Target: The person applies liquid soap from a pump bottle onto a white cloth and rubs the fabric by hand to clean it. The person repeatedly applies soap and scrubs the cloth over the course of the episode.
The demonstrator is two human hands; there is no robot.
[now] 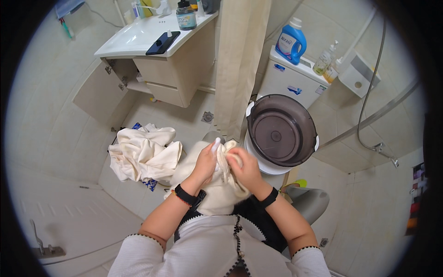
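Note:
A cream fuzzy knit garment [216,199] lies bunched over my lap. My left hand [204,166] is closed around a slim white object [216,143] with a rounded tip, pressed beside a gathered fold of the knit. What that object is, I cannot tell; the fingers hide most of it. At the same fold, the fingers of my right hand [245,168] pinch the ribbed edge of the garment, slightly blurred. On the left, a heap of off-white cloth [143,152] rests on something with a blue pattern that it mostly covers.
A translucent dark basin [277,131] sits on the toilet, before the cistern [287,79] with a blue detergent bottle [291,41] and pump bottles [325,59]. A curtain [238,65] hangs mid-view. The vanity [155,76] has an open door [98,90]; a phone [162,43] lies on its sink top.

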